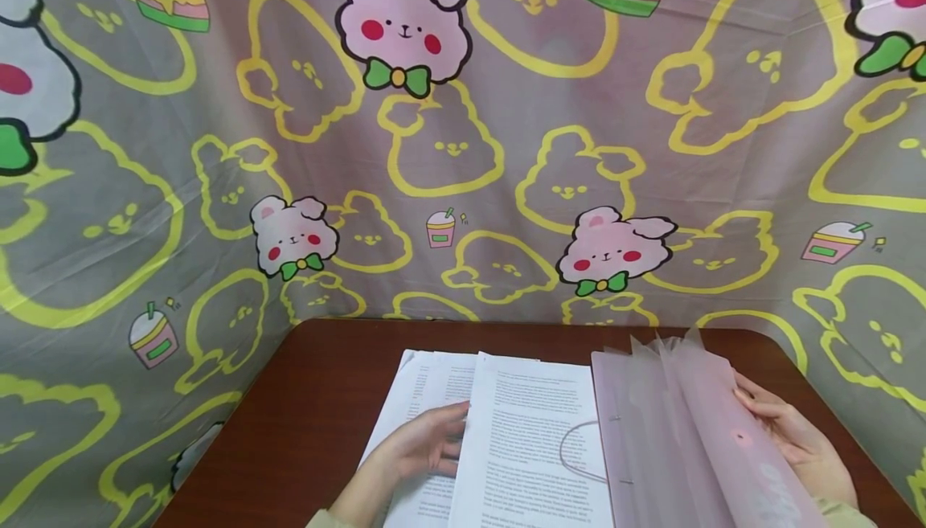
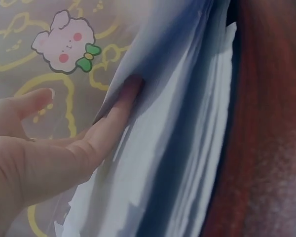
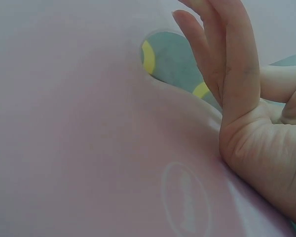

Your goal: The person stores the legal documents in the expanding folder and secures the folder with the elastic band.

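Translucent pink folder (image 1: 651, 431), one: at 4 o'clock in the head view, its thin leaves fanned at the top. Cover bears a round reddish button (image 1: 739, 436) and white lettering.

Right hand (image 1: 796, 440): at the folder's 3 o'clock edge; grip closed in a pinch on the cover.

Printed sheets (image 1: 444, 383), a layered stack: at 6 o'clock, on the surface (image 1: 311, 407). Uppermost sheet (image 1: 531, 431): to 5 o'clock, lines of dark type, right side meeting the folder.

Cord loop (image 1: 564, 449), one, pale: at the folder's 9 o'clock edge, across the uppermost sheet.

Left hand (image 1: 423, 444): between 6 and 7 o'clock; grip slack, fingers straight and slipped beneath paper, thumb spread apart.

Surface: dark red-brown, its far corners rounded.

Backdrop cloth (image 1: 506, 110): grey-pink, rabbit heads, cakes and drink cups, from 9 through 12 to 3 o'clock.
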`<act>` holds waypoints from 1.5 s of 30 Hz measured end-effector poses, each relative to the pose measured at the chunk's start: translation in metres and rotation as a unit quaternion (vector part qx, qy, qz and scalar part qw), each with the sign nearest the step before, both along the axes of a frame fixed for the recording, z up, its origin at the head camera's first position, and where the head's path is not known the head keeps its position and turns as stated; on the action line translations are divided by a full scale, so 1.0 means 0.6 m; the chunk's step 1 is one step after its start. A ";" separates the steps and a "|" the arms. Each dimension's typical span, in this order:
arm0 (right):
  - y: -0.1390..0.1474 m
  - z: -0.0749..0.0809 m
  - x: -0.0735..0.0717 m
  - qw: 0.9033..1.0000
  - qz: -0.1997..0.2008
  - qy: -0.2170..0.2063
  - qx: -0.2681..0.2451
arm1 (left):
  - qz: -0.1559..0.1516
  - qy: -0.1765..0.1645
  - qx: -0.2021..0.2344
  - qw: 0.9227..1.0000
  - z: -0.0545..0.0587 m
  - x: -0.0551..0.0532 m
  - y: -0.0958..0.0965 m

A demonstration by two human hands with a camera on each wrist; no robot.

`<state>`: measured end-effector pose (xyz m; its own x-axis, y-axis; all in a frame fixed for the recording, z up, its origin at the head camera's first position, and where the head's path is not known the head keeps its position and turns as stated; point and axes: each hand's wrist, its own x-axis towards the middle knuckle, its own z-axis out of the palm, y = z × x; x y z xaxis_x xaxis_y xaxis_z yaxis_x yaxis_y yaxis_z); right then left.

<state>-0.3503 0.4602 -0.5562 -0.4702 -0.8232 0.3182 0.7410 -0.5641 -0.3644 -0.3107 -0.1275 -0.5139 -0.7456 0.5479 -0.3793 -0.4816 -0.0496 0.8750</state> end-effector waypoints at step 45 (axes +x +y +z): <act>-0.004 -0.004 -0.004 1.000 -0.009 0.004 -0.023 | 0.025 0.060 -0.018 0.998 0.042 0.015 -0.020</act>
